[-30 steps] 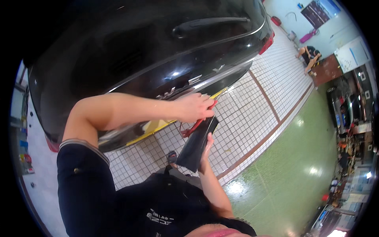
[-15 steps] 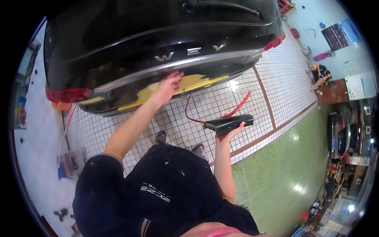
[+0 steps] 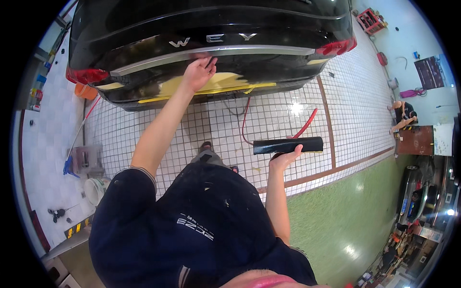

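Note:
A black car's tailgate (image 3: 269,67) spans the top of the view, with a silver trim strip across it. Below the strip lies a pale yellow filler patch (image 3: 211,84), edged underneath by yellow masking tape (image 3: 192,92). My left hand (image 3: 199,76) is at the panel just under the strip, fingers bent and partly apart, with no tool visible in it; whether the fingertips touch is unclear. In my right hand (image 3: 285,158) is a long black sanding block (image 3: 288,145) with a yellowish lower edge, held level away from the car. A red hose (image 3: 307,125) shows behind the block.
White tiled floor (image 3: 225,125) meets a green floor (image 3: 336,206) on the right. An orange bucket (image 3: 86,91), a clear bin (image 3: 89,159) and a white bucket (image 3: 95,189) stand left. Another person (image 3: 405,114) crouches near a brown cabinet (image 3: 414,140) at far right.
My left hand has moved up from the filler patch to just below the silver strip. The block has shifted right and turned level. The view has shifted, so the car sits higher in it.

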### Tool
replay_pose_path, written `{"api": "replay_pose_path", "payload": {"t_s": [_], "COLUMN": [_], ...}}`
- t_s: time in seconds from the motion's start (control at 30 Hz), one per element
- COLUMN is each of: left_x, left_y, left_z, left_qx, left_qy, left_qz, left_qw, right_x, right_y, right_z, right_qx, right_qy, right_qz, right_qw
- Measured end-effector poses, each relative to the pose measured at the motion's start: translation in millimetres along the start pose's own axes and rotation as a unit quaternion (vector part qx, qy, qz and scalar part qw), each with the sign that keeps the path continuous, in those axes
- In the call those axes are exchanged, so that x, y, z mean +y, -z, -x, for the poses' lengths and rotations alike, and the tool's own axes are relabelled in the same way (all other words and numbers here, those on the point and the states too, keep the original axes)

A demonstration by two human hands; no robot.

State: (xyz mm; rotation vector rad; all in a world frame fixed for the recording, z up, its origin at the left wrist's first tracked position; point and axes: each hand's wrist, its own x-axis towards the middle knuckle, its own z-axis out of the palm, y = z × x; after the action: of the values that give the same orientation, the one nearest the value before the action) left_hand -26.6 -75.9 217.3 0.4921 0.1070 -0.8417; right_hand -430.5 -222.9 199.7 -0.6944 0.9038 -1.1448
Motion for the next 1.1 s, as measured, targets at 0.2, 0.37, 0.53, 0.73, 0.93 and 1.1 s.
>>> {"api": "replay_pose_path", "payload": {"t_s": [0.2, 0.37, 0.53, 0.73, 0.93, 1.1], "left_x": [-18, -24, -25, -27, -28, -31], "left_y": [-5, -8, 0, -10, -17, -17], "left_z": [-21, -29, -37, -31, -28, -30], "left_qx": [-0.045, -0.013, -0.058, -0.057, -0.038, -0.046], "left_qy": [0.042, 0.028, 0.033, 0.029, 0.022, 0.022], "left_qz": [0.015, 0.038, 0.049, 0.055, 0.037, 0.054], "left_qw": [0.998, 0.999, 0.997, 0.996, 0.998, 0.997], "right_x": [-7, -10, 1, 11, 15, 16], "right_y": [3, -1, 1, 8, 14, 12], "right_z": [-10, -13, -15, -15, -14, -11], "right_qx": [-0.027, -0.029, -0.005, -0.004, -0.023, -0.004], "right_qy": [-0.020, 0.005, -0.005, -0.020, -0.033, -0.024], "right_qz": [0.012, 0.035, 0.029, 0.017, 0.021, 0.046], "right_qw": [0.999, 0.999, 1.000, 1.000, 0.999, 0.999]}}
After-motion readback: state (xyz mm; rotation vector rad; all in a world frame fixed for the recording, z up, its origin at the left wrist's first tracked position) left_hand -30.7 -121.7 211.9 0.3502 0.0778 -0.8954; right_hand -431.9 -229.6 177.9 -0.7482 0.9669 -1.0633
